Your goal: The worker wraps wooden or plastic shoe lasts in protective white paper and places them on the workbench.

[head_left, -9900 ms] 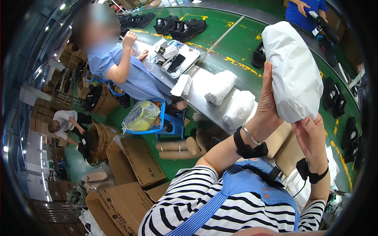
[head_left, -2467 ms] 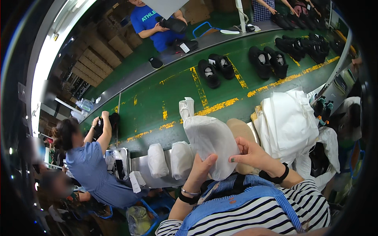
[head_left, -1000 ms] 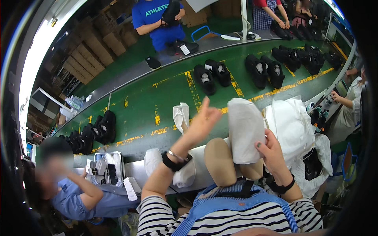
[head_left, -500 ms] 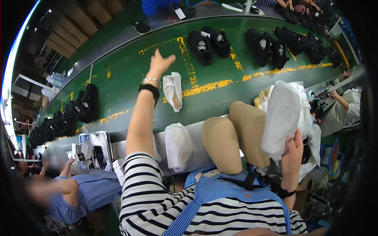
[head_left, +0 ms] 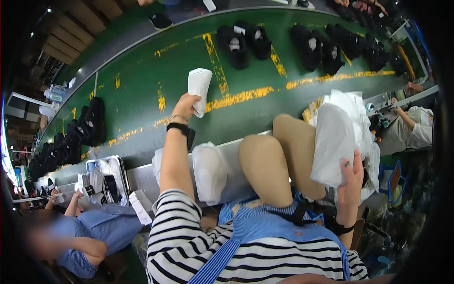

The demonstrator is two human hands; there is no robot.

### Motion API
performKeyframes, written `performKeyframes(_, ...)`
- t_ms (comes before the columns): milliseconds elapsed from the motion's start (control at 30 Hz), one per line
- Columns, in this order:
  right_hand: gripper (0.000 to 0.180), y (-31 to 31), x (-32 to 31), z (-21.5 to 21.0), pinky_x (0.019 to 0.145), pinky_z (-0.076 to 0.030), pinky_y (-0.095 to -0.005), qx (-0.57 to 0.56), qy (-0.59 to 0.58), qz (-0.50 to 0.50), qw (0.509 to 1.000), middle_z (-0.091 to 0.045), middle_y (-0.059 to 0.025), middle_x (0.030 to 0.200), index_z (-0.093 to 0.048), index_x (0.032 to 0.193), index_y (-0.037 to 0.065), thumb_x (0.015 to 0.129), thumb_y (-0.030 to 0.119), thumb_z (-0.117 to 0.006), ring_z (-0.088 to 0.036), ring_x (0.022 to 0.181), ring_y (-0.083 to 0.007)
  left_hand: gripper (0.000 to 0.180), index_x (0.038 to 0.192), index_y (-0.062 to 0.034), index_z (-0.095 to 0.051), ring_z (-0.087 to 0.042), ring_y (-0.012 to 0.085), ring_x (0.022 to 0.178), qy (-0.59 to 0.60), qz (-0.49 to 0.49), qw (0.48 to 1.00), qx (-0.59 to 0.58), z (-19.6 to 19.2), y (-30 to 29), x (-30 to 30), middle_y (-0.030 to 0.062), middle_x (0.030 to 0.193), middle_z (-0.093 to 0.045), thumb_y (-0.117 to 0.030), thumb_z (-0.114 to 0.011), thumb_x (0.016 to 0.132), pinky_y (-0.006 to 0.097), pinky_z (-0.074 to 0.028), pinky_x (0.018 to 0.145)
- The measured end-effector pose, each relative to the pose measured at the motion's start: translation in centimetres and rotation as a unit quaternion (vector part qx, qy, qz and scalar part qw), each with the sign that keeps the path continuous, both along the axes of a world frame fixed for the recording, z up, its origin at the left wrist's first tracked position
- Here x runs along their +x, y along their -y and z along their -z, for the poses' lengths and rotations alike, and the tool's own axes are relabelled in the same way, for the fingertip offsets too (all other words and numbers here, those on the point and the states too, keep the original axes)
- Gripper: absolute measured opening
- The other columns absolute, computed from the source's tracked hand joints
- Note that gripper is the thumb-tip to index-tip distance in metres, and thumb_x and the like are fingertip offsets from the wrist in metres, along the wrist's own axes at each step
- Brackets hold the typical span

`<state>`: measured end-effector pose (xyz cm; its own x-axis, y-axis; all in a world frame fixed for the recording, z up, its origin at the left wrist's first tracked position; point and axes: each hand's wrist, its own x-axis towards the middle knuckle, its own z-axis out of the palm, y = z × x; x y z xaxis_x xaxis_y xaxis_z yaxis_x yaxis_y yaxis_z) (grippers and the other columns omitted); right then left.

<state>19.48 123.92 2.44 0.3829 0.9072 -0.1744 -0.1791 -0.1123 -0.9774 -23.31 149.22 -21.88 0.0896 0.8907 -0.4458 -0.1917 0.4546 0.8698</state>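
Note:
My left hand (head_left: 186,105) is closed on the lower end of a narrow white paper-wrapped piece (head_left: 200,84) above the green belt. In my right hand (head_left: 351,177) is a larger rounded form covered in white paper (head_left: 334,142), gripped by its lower right edge. Two tan rounded forms (head_left: 263,170) stand between my arms at the near side of the belt. By my left forearm, another white paper-covered form (head_left: 209,173) stands on the metal ledge. Behind my right hand lies a heap of white paper (head_left: 362,125).
Pairs of black shoes (head_left: 232,47) sit along the far side of the green belt (head_left: 142,102), with more black shoes (head_left: 92,122) at its left. A tray (head_left: 124,173) with small boxes is at the near left, beside a co-worker in blue (head_left: 111,227). Another person's arm (head_left: 407,122) shows at the right.
My left hand, open over the belt before, has come back toward me and closed on the narrow paper-wrapped piece, lifting it. My right hand keeps its hold on the larger form.

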Motion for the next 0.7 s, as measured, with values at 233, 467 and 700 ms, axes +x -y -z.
performKeyframes(233,0.037,-0.8,0.1,-0.4,0.091,-0.04,-0.0269,0.024,-0.033,-0.057,0.998,-0.054,-0.0081,0.112,-0.042,0.12,-0.001,0.086,0.006,-0.054,-0.051,0.104,-0.0128,0.049,0.123,0.0042,-0.046,-0.06,0.0204,0.101,0.197,0.094,0.972,0.09,-14.4,5.1,1.7,0.0121,0.115,-0.059,-0.016,-0.063,0.081,0.035,-0.048,0.089)
performKeyframes(467,0.039,-2.1,0.5,-1.4,0.091,-0.04,-0.0266,0.135,0.037,-0.078,0.987,-0.053,-0.0073,0.111,-0.042,0.121,0.0,0.084,0.004,-0.055,-0.051,0.102,-0.0126,0.068,0.13,0.007,-0.04,-0.052,0.0203,0.112,0.058,0.467,0.872,0.133,-25.6,16.6,9.2,0.0135,0.123,-0.054,-0.018,-0.07,0.074,0.032,-0.039,0.097)
performKeyframes(700,0.038,-2.5,-0.8,-1.2,0.085,-0.041,-0.0255,0.159,0.141,-0.341,0.916,-0.054,-0.0055,0.106,-0.046,0.117,0.001,0.082,0.006,-0.061,-0.051,0.097,-0.0116,0.068,0.133,0.0096,-0.035,-0.045,0.0169,0.116,0.158,0.643,0.749,0.022,-24.4,20.3,18.5,0.0135,0.128,-0.049,-0.02,-0.067,0.08,0.029,-0.035,0.099)
